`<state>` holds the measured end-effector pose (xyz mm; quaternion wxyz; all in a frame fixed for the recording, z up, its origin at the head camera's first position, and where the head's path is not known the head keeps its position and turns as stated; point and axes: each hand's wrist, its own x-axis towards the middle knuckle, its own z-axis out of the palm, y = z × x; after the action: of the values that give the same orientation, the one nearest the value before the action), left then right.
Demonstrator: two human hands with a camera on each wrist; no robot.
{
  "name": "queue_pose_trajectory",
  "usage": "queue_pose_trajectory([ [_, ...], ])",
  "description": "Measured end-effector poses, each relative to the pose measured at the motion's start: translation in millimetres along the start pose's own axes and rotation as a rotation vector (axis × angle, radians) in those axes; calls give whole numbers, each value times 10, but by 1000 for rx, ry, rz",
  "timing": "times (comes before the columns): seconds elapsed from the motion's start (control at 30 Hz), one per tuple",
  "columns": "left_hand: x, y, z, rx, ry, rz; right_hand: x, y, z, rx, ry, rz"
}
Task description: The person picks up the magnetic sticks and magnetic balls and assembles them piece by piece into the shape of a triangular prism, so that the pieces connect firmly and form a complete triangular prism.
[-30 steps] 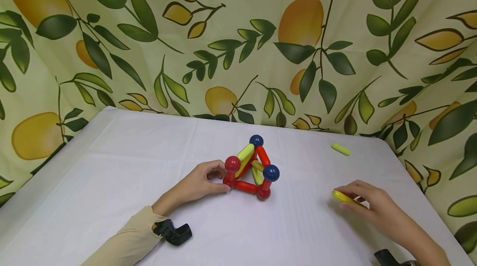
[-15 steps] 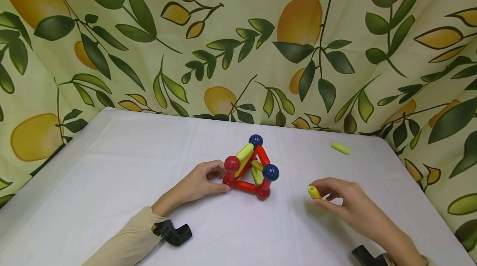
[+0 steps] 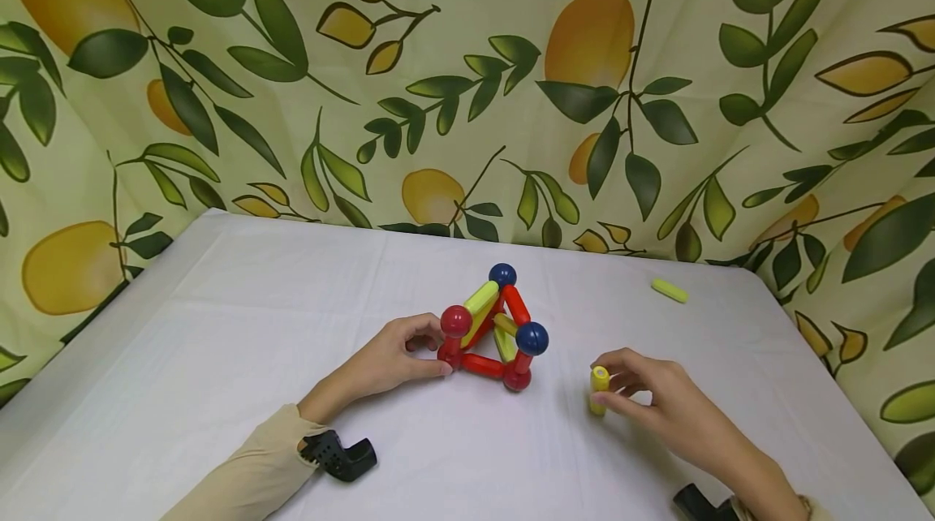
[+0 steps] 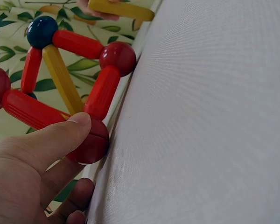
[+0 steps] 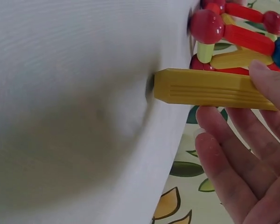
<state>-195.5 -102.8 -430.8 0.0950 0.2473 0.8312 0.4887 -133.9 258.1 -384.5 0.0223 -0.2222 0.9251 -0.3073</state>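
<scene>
A frame of magnetic rods and balls stands on the table, with red balls, blue balls, red rods and yellow and lime rods. My left hand pinches its near-left bottom red ball between thumb and fingers. To the right of the frame, my right hand holds a yellow magnetic rod upright between thumb and fingertips. In the right wrist view the lower end of this yellow rod is close to the cloth; whether it touches I cannot tell.
A loose lime rod lies at the back right of the white-covered table. Behind the table hangs a curtain printed with leaves and fruit. Each wrist wears a black camera mount.
My right hand has moved left toward the frame, and the yellow rod has turned from lying nearly flat to upright. The left hand and the frame have stayed in place.
</scene>
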Motion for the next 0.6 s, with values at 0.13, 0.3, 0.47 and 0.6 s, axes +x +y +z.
queue_pose_trajectory([
  [0.13,-1,-5,-1,4,2,-1,17,12,24,-14,-22,18],
  [0.3,-6,-8,-9,4,2,6,57,-16,45,-31,-58,11],
  [0.47,-7,-3,-11,-7,-2,12,93,-108,72,-21,-48,-64],
  [0.6,-1,-1,-5,-13,-5,1,119,-201,104,-17,-38,-117],
])
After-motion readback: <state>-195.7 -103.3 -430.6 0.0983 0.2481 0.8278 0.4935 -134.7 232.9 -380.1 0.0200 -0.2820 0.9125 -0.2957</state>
